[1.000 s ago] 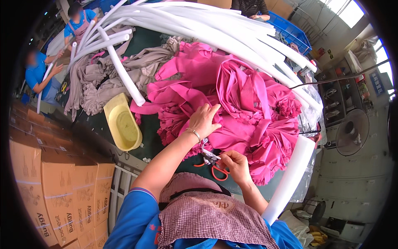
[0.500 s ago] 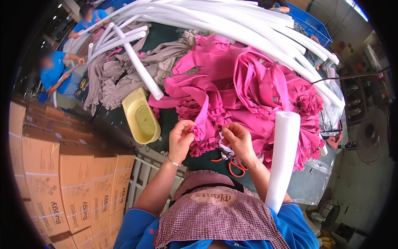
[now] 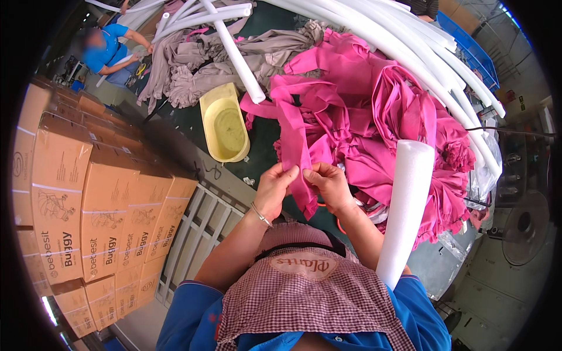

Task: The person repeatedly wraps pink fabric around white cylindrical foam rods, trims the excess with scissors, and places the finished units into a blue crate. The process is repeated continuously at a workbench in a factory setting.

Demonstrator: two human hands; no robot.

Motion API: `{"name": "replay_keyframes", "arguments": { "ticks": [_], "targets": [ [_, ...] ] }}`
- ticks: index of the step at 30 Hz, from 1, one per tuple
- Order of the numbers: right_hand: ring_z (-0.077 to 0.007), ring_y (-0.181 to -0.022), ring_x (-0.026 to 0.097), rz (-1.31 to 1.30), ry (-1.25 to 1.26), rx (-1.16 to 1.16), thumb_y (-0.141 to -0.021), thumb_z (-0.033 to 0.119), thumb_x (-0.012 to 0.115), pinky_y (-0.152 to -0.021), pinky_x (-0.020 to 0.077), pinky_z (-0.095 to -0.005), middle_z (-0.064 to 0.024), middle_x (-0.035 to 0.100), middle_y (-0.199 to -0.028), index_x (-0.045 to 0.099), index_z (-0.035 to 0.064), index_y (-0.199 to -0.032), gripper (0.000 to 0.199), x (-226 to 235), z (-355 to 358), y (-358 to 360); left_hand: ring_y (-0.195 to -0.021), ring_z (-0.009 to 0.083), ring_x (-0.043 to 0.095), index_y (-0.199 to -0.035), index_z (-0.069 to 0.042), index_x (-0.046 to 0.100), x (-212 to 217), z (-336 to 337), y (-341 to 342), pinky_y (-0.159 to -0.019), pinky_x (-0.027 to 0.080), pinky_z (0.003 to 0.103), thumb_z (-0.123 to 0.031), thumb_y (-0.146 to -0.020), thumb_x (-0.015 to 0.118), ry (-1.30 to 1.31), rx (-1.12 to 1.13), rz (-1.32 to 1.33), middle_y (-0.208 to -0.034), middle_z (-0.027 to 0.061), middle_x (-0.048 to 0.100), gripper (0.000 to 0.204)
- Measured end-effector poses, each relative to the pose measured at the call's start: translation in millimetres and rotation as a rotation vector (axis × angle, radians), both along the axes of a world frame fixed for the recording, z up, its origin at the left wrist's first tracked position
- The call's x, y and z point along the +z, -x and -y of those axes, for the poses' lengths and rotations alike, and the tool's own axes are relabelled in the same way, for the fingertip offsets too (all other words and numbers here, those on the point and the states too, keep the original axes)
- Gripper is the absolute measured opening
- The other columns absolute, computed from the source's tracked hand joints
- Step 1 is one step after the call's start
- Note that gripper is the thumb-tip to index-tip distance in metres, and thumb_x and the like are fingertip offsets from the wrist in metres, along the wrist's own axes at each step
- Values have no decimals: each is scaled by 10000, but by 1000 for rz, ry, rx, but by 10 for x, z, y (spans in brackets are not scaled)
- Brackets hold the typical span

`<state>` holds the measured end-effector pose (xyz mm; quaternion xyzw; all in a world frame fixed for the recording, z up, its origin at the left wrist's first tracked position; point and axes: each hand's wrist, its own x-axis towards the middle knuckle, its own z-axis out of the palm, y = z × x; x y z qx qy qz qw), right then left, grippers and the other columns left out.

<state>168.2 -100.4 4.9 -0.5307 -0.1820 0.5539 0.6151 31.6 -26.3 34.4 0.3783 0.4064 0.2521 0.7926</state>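
Observation:
A long pink fabric strip [image 3: 293, 131] hangs from the heap, its lower end between my two hands. My left hand [image 3: 275, 190] pinches its left edge between thumb and fingers. My right hand [image 3: 329, 186] pinches the opposite edge, close beside it. Behind them spreads a large pile of pink fabric pieces [image 3: 351, 111], some with gathered ends. A thick white foam tube [image 3: 410, 199] stands tilted against my right arm, its lower end by my sleeve. Red-orange scissors handles show only partly beside my right wrist.
A yellow plastic tub [image 3: 231, 131] sits left of the pile. Grey-brown fabric [image 3: 216, 64] and long white foam tubes [image 3: 386, 29] lie beyond. Stacked cardboard boxes [image 3: 111, 216] stand at the left. A co-worker in blue [image 3: 111, 50] handles a tube at the far left.
The pink strip's gathered end, earlier pinched in my left hand, is now a flattened end held by both hands. My hands have come closer together, and the view has shifted left.

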Motion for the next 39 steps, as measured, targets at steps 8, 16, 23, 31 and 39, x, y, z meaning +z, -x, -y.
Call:
{"name": "replay_keyframes", "arguments": {
  "ticks": [8,16,23,31,39],
  "targets": [
    [-45,-603,485,144,61,1,-911,181,693,-537,425,-215,37,593,-699,655,29,-829,178,115,73,54,-611,56,309,-705,-34,468,-373,-47,-145,-520,322,258,-176,-935,660,-663,128,-210,-628,-26,390,332],
    [-22,-616,476,170,64,57,-946,166,613,-543,389,-194,49,579,-698,677,30,-856,175,53,104,-121,-605,80,279,-678,-22,388,-273,-200,-152,-498,297,295,-232,-939,660,-756,107,-274,-610,-1,296,432],
    [-27,-622,411,202,-114,-49,-973,205,610,-558,348,-204,72,525,-690,638,36,-815,232,109,127,-220,-711,97,568,-1008,-1,636,-163,-135,-123,-653,486,239,32,-811,718,-1008,174,-253,-869,33,627,216],
    [-102,-711,616,-314,-279,-25,-1004,219,555,-654,539,-278,-40,643,-823,631,1,-1013,230,403,87,-75,-746,92,631,-1017,5,688,-133,-42,-81,-691,516,218,1,-855,697,-371,-65,8,-873,23,691,162],
    [-121,-738,648,295,-323,-88,-900,8,658,-629,545,-237,-48,647,-856,612,-15,-1074,182,311,30,-43,-791,91,630,-1064,5,677,-18,-78,-36,-741,510,228,-65,-915,648,-115,29,284,-935,27,683,168]
  ]
}}
